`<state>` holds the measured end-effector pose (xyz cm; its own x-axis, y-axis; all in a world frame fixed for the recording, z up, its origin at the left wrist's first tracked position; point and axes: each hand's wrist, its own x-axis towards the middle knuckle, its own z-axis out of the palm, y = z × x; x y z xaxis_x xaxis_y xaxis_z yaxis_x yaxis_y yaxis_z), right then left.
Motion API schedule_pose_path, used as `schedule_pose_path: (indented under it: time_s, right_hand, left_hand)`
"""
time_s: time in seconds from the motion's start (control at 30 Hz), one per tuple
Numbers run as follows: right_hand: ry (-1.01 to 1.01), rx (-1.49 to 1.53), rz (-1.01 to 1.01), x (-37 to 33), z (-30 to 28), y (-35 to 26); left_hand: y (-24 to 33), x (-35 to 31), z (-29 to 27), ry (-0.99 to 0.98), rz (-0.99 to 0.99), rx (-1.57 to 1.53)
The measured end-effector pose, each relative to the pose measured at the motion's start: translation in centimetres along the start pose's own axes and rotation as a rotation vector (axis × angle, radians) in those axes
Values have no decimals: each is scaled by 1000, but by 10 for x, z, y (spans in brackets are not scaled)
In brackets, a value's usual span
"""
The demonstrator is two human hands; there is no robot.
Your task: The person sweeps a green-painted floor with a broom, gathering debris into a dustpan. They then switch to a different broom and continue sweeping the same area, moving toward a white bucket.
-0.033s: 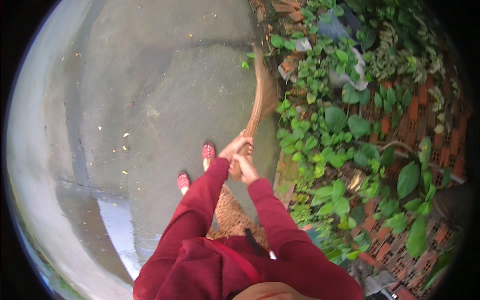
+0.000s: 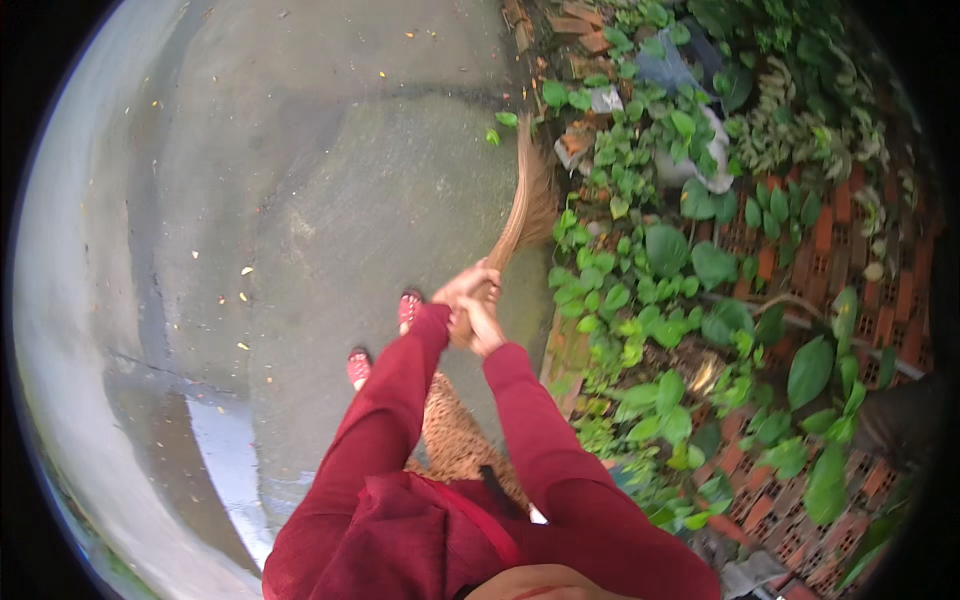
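A long straw broom (image 2: 518, 215) slants away from me, its bristles bending along the concrete beside the plant bed and fanning out to the right. My left hand (image 2: 466, 286) is closed around the handle, farther out along it. Closer to my body, my right hand (image 2: 482, 324) wraps the same handle just behind the left. The handle's near end shows a little below the hands, and the fingers partly hide the grip. A few green leaves (image 2: 507, 119) lie on the ground by the broom's far tip.
Leafy vines (image 2: 640, 300) spread over the bed on the right, with stacked red hollow bricks (image 2: 840, 235) behind them. Wet concrete (image 2: 330, 200) stretches left, dotted with small fallen leaves and a puddle (image 2: 225, 450). My red sandals (image 2: 359, 365) stand below the hands.
The broom's far end has come slightly nearer and to the right, and its bristles are more fanned out. Both hands have shifted a little left and keep their grip.
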<state>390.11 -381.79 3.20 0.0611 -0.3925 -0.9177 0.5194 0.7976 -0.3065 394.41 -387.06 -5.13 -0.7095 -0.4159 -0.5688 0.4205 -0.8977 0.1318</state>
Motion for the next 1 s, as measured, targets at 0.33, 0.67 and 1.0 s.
schedule_pose_path:
  time_s: [0.33, 0.67, 1.0]
  right_hand:
    - [-456, -157, 147, -9, -34, -81]
    - [2, 101, 271, -58, 26, 51]
    - [-356, -624, 628, -46, 128, 120]
  left_hand:
    - [35, -17, 46, 619, 600, 412]
    - [-20, -102, 9, 217, 86, 237]
    - [-11, -266, -73, 919, 732, -282]
